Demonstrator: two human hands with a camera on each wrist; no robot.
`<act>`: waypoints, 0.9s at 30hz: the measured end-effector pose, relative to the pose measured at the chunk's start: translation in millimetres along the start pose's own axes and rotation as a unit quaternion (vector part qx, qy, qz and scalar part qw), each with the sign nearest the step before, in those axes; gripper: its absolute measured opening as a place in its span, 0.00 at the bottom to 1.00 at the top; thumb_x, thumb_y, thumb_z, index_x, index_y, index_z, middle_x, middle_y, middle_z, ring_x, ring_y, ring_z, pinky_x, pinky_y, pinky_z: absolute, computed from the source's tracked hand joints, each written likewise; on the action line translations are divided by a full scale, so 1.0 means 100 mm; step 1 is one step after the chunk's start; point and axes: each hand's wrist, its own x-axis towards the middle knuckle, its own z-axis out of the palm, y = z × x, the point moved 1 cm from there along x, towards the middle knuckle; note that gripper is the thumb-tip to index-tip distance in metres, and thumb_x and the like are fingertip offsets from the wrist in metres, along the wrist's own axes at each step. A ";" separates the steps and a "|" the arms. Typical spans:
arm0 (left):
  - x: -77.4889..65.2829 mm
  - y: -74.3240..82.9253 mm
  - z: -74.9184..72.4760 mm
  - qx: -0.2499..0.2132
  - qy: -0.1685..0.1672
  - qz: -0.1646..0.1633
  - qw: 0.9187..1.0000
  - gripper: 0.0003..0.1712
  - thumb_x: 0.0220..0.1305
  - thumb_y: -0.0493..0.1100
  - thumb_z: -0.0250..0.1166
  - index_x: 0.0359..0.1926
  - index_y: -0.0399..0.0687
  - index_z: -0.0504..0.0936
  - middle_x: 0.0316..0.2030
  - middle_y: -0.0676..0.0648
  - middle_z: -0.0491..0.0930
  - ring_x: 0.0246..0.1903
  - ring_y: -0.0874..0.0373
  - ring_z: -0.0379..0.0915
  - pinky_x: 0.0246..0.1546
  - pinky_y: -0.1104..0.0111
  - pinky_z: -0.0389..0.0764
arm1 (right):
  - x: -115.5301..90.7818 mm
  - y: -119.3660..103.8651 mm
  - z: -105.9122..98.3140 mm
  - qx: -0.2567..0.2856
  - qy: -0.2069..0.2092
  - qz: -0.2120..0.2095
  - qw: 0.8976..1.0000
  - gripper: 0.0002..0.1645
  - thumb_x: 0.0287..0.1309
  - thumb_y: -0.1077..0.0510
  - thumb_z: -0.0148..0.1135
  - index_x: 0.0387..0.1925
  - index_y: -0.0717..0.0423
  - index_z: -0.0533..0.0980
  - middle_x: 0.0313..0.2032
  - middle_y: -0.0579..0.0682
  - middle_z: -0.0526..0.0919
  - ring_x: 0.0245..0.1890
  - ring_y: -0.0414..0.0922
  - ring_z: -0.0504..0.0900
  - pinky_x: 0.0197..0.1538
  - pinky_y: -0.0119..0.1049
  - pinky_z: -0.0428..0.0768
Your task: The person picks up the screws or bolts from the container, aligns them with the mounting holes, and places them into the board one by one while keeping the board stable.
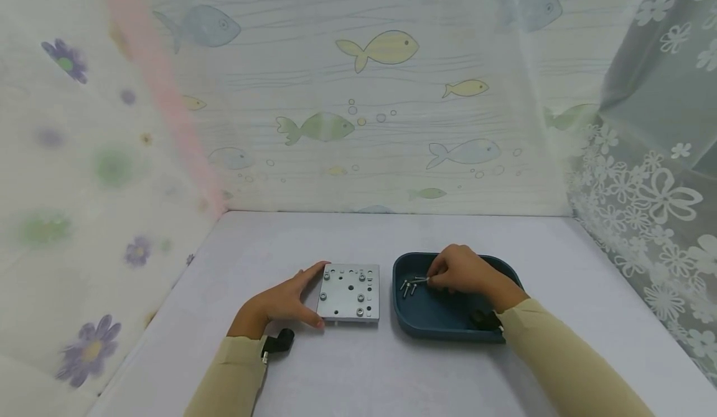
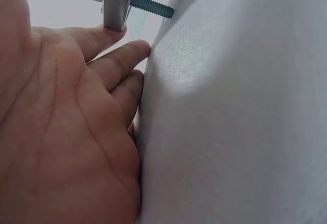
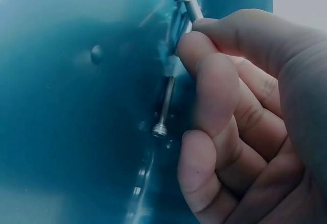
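Note:
A silver metal plate [image 1: 346, 297] with holes and several socket-head screws lies on the table, left of the tray. My left hand [image 1: 285, 299] holds the plate's left side, thumb at the near corner and index finger at the far one. In the left wrist view, a threaded screw shank [image 2: 153, 6] sticks out beneath the plate, and fingertips touch its edge. Inside the dark blue tray [image 1: 431, 322], my right hand [image 3: 240, 96] pinches a screw [image 3: 193, 8] between thumb and index finger. A loose screw [image 3: 164, 106] lies by the curled fingers. More small screws [image 1: 407, 290] lie around it.
The table [image 1: 336, 373] has a white cover. A patterned curtain [image 1: 381, 155] hangs behind it, with further curtains [image 1: 112, 218] at the sides. A black wrist-camera piece [image 1: 280, 340] sits at the left cuff, and a cable trails from it.

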 end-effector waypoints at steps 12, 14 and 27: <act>-0.03 0.03 0.00 0.013 0.000 -0.002 1.000 0.74 0.35 0.58 0.85 0.82 0.75 0.51 0.84 0.55 0.44 0.82 0.37 0.26 0.75 0.31 0.38 | -0.05 -0.04 -0.07 0.021 0.007 -0.003 1.000 0.04 0.63 0.56 0.71 0.37 0.49 0.89 0.28 0.43 0.87 0.23 0.43 0.84 0.32 0.37 0.84; -0.03 0.03 0.00 0.010 0.001 -0.004 1.000 0.75 0.35 0.58 0.85 0.82 0.75 0.50 0.84 0.55 0.43 0.82 0.37 0.26 0.75 0.31 0.38 | -0.06 -0.03 -0.09 0.026 0.010 0.000 1.000 0.04 0.64 0.56 0.71 0.37 0.49 0.89 0.28 0.43 0.87 0.24 0.43 0.84 0.32 0.38 0.84; -0.03 0.04 0.00 0.004 0.002 -0.008 1.000 0.75 0.35 0.56 0.86 0.82 0.73 0.50 0.84 0.54 0.43 0.82 0.37 0.25 0.75 0.31 0.38 | -0.18 -0.05 -0.20 0.050 0.043 -0.034 0.997 0.10 0.66 0.53 0.69 0.43 0.53 0.88 0.31 0.46 0.88 0.26 0.43 0.84 0.32 0.39 0.84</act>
